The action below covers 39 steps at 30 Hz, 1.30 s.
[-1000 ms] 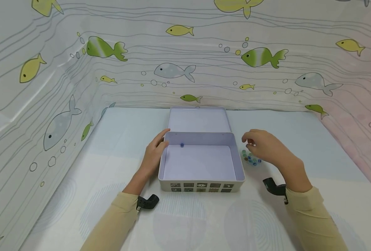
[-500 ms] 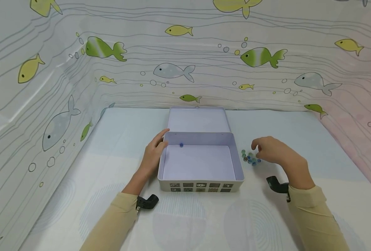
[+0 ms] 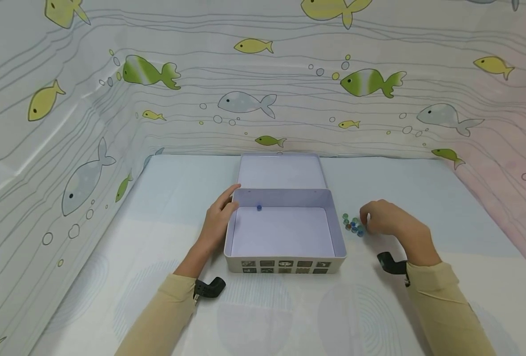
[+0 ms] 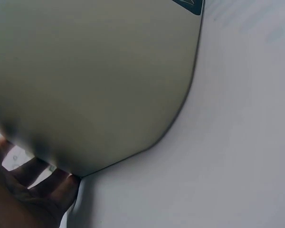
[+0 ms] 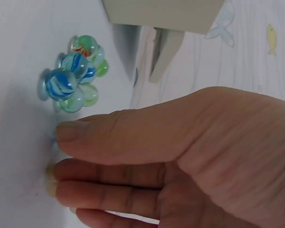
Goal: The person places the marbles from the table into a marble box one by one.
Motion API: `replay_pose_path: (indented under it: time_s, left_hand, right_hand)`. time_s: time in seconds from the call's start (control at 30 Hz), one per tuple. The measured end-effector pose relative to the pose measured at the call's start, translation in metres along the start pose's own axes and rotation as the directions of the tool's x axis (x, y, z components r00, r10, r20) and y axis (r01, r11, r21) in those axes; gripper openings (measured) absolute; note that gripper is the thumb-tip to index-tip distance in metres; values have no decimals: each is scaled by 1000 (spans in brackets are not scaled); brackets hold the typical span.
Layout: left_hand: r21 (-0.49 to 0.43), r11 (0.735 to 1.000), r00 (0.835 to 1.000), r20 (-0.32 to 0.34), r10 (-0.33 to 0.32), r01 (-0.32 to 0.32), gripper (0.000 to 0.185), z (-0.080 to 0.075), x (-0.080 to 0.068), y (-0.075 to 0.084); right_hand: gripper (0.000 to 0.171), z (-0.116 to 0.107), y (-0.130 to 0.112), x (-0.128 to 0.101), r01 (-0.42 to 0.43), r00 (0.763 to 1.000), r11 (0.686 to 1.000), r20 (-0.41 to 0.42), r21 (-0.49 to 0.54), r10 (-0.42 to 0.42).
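So the marbles [image 3: 354, 225] are sitting in a tight little cluster on the table [image 3: 289, 316], just off the right wall of the open tin box [image 3: 285, 257]; in the right wrist view you can see blue-swirled and greenish glass ones [image 5: 73, 78] bunched together and touching each other. They're round, so there's no real long axis or pointing direction to speak of, and the clump itself is just a rough blob. The right hand [image 3: 389, 222] is down at the cluster's right edge, fingers curled with the tips [image 5: 61, 166] at the table surface and the thumb laid over them. Whether it's actually pinching a marble I can't tell, nothing shows between the fingers. One blue marble [image 3: 258, 207] already lies inside the box near the back wall, left of centre. The box's long side runs left to right, and its lid [image 3: 281, 170] is hinged back away from the person. The left hand [image 3: 218, 220] rests against the box's left wall, fingers fairly straight along it, thumb near the back corner.
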<state>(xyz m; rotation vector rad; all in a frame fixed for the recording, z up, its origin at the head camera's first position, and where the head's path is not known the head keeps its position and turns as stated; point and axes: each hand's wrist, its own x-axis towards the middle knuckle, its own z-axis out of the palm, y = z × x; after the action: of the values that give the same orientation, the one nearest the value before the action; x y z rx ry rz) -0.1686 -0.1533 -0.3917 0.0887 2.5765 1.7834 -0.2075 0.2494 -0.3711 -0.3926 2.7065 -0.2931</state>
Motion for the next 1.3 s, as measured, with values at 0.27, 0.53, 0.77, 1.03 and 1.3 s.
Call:
replay_pose_path:
  time_s: [0.27, 0.53, 0.77, 1.03, 1.3]
  left_hand:
    - [-1, 1000, 1000, 0, 0, 0, 50, -1, 1, -1]
    - [-7, 1000, 1000, 0, 8, -8, 50, -1, 1, -1]
    - [-4, 1000, 1000, 0, 0, 0, 50, -1, 0, -1]
    - [-6, 1000, 1000, 6, 8, -8, 50, -1, -1, 0]
    - [-6, 1000, 1000, 6, 13, -13, 50, -1, -1, 0]
  right_hand:
    - [19, 4, 5, 5, 75, 995, 997, -58, 0, -75]
    - [19, 5, 8, 6, 83, 994, 997, -71, 4, -82]
    - [20, 0, 6, 3, 79, 994, 997, -78, 13, -78]
    - [19, -6, -6, -2, 77, 990, 997, -122, 31, -73]
    - [23, -14, -21, -11, 143, 967, 989, -217, 25, -134]
